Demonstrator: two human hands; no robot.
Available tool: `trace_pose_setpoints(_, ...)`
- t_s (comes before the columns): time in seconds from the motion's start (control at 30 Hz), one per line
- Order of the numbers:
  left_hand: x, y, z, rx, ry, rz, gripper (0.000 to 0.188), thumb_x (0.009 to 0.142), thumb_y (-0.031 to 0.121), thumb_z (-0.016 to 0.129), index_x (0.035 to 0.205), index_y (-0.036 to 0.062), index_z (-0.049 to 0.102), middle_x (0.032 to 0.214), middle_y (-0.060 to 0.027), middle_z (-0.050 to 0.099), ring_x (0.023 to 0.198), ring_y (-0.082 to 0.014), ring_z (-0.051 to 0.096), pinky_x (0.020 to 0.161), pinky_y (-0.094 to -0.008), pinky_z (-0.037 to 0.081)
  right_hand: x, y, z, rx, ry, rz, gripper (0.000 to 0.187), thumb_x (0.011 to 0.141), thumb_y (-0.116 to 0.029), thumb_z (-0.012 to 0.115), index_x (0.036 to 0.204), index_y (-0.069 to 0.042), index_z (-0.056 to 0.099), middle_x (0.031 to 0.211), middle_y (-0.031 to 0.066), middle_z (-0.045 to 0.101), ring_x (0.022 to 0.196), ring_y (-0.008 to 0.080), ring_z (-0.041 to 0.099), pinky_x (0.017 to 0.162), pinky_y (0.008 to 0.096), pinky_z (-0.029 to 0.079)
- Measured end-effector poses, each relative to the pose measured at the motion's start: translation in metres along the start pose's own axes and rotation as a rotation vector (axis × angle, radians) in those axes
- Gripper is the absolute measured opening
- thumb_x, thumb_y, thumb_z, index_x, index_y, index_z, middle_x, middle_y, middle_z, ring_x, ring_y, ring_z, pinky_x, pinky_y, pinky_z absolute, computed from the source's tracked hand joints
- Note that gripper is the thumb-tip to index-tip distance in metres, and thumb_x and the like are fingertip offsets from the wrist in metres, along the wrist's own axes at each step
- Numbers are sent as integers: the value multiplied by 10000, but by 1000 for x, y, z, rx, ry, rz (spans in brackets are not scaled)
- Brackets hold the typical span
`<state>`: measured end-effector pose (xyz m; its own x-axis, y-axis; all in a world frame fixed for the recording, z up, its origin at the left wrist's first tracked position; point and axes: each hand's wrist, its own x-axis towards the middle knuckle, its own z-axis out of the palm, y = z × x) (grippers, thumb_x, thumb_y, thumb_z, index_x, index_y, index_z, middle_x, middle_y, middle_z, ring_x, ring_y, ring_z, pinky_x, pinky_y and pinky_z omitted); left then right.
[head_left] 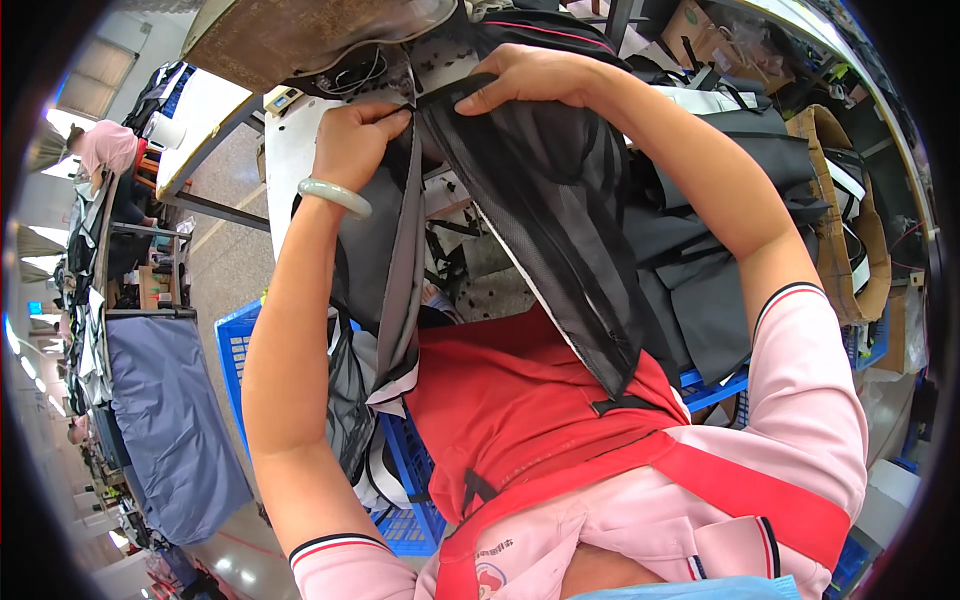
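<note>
My left hand, with a pale bangle on its wrist, pinches the top edge of a dark grey fabric panel that hangs down on the left. My right hand is closed on the upper end of a black and grey mesh fabric piece, thumb on top and fingers partly hidden behind it. Both pieces slope down toward my red apron, with a gap between them. The held edges lie close together just in front of a worn brown machine head.
Blue plastic crates holding fabric stand beside my lap. Stacked dark grey panels lie at the right, near an open cardboard box. Dark scraps litter the space below the machine. At far left, a person in pink sits near a draped grey-blue cloth.
</note>
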<state>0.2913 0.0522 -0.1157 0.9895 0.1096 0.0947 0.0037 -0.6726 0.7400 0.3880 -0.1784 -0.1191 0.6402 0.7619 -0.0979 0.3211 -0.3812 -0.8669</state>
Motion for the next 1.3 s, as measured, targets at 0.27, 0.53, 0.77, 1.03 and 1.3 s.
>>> trace_pose_setpoints(0.27,6,-10,2,-43,78,60,323,824,227,718,1050,-4,726,933,-132,738,869,-194,677,812,-297,491,7,10,-4,-143,129,-26,600,811,-401,750,1206,36,640,1132,119,667,1061,189,613,955,281,438)
trace_pose_setpoints(0.53,-40,-19,-59,-103,81,61,365,889,219,690,1156,-30,679,1062,-84,703,980,-134,604,900,-251,437,-115,23,-62,19,295,232,600,858,-343,740,1251,78,572,1072,117,669,980,182,634,830,297,519)
trace_pose_setpoints(0.77,-195,67,23,-58,-439,515,141,727,-7,677,864,0,645,764,-79,576,753,-227,511,709,-323,391,-411,121,-41,134,-370,1084,289,836,-344,726,816,-64,658,690,-32,519,673,119,422,614,319,362)
trace_pose_setpoints(1.03,-227,70,120,46,-599,799,90,754,65,687,841,61,661,768,-67,615,782,-271,561,818,-383,376,-645,190,67,-77,-496,1867,564,780,-492,774,1108,-42,685,1169,140,673,1093,223,638,884,426,532)
trace_pose_setpoints(1.3,-235,50,168,172,-626,777,74,711,122,702,781,96,703,805,-48,650,891,-214,582,915,-365,382,-332,142,114,461,236,591,649,898,-385,668,1427,-84,442,1145,89,646,1044,172,612,900,318,484)
